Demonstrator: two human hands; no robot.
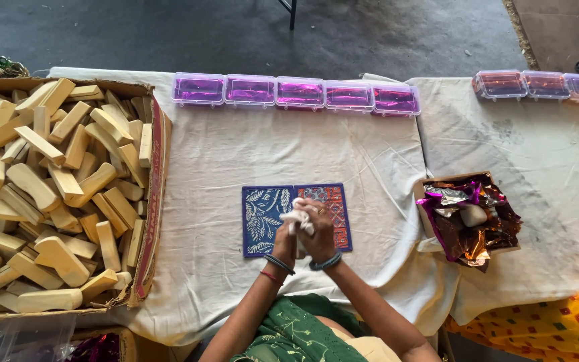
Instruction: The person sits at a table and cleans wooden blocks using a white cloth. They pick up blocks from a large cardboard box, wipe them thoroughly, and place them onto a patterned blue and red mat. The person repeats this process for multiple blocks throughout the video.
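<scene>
Closest in, both hands are bunched together right over the middle of the table. The left hand [285, 243] and right hand [321, 234] are curled around a small white cloth [297, 219]. The fingers look pressed together and wrapped round it rather than spread, with a bit of the cloth poking out the top. I can't tell exactly which fingertips are doing the pinching, as it's all one clump from this angle.

The cloth looks soft and floppy, basically weightless, so I'd guess it scrunches however you grab it. Best to take a whole wad in the fist instead of by an edge, otherwise it'll just dangle. No worry about breaking it.

Right under the hands there's a blue printed mat [266, 220] with a leafy pattern, touching a red printed mat [333, 211] beside it. Both lie flat on the white tablecloth [222, 161].

Off to the left is a big cardboard box [154, 201] heaped with pale wooden blocks [55, 194]. To the right is a smaller box of shiny foil wrappers [470, 218], brown and purple.

Furthest away, along the far edge of the table, is a row of clear plastic boxes with purple inside [299, 92], and a few more plastic boxes [544, 84] on the next table over.
</scene>
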